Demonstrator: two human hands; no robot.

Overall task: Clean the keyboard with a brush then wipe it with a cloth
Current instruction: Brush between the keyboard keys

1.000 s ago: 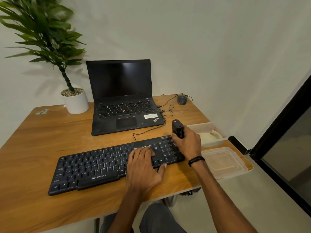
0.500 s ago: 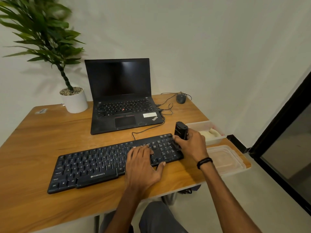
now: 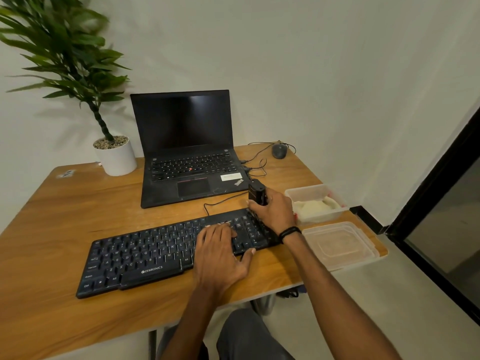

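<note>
Black Zebronics keyboard [image 3: 145,258] lay on the wooden desk [image 3: 65,211] — your left hand [image 3: 220,255] rested flat on its right-hand keys, fingers straight, while your right hand [image 3: 275,211] gripped the black brush [image 3: 255,194] at its far right corner.

Brush [image 3: 256,193]: its lower end is hiding inside the gripping right hand [image 3: 275,211].
Keyboard [image 3: 145,258]: the left hand [image 3: 220,258] is covering keys toward its 3 o'clock end, and the right wrist is masking that end's near corner.
Plant [image 3: 59,48]: its leaves are running off the frame at 9 and 12 o'clock.
Table [image 3: 52,216]: its near side is running off the frame at 7 o'clock.
Laptop sticker [image 3: 231,176]: its print is showing too small to read.
</note>
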